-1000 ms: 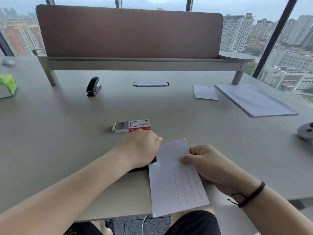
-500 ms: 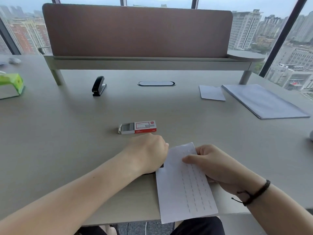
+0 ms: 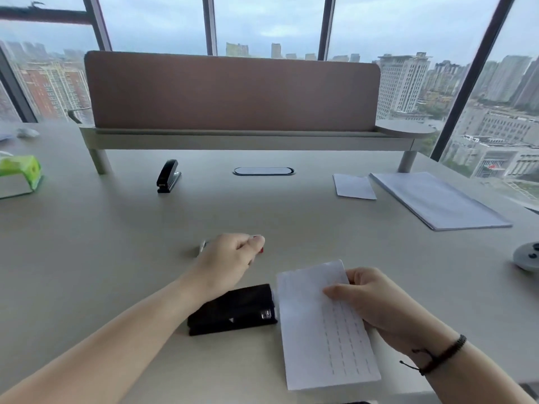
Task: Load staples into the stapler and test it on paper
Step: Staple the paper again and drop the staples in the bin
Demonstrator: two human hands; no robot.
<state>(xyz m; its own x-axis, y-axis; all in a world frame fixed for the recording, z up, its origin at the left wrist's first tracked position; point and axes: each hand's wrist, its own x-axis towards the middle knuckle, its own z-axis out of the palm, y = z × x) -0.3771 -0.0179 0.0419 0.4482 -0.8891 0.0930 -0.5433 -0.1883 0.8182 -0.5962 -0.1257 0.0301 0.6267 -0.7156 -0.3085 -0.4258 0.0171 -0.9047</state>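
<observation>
Grey tabletop (image 3: pixel 87 258) w/ city windows behind. Black stapler (image 3: pixel 233 310) lies near centre, nose touching left edge of paper (image 3: pixel 323 330), untouched. Left hand (image 3: pixel 230 260) curled over staple box (image 3: pixel 261 249), mostly hidden; grip unclear. Right hand (image 3: pixel 370 301) pinches paper's right side.

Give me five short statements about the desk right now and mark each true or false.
1. The right hand holds the paper slip. True.
2. The left hand presses the near stapler. False: it is over the staple box.
3. A second stapler stands near the shelf. True.
4. The paper slip is blank. False: rows of staples mark it.
5. A paper stack lies at far left. False: far right.
</observation>
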